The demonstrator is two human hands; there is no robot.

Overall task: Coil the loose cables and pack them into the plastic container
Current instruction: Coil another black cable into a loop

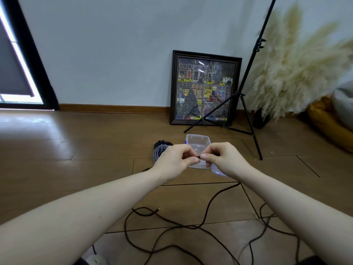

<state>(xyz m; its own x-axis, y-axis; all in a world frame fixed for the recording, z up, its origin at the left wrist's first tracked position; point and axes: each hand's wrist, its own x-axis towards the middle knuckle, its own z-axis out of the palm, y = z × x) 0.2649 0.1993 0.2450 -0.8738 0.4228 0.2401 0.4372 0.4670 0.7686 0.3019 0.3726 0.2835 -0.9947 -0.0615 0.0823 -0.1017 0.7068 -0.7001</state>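
Note:
A clear plastic container (197, 143) stands open on the wooden floor, its lid (216, 172) lying by its right front corner. My left hand (176, 159) and my right hand (222, 158) meet in front of it, each pinching the end of a dark cable (198, 157) between thumb and fingers. The loose black cable (168, 224) sprawls in loops over the floor below my arms. A coiled grey-purple cable (159, 151) lies left of the container, with a dark coil behind it.
A framed picture (205, 88) leans on the wall behind the container. A black tripod stand (248, 104) rises at the right, beside pampas grass (298, 69) and a yellow cushion (328, 123). A dark door frame (34, 60) is at the far left.

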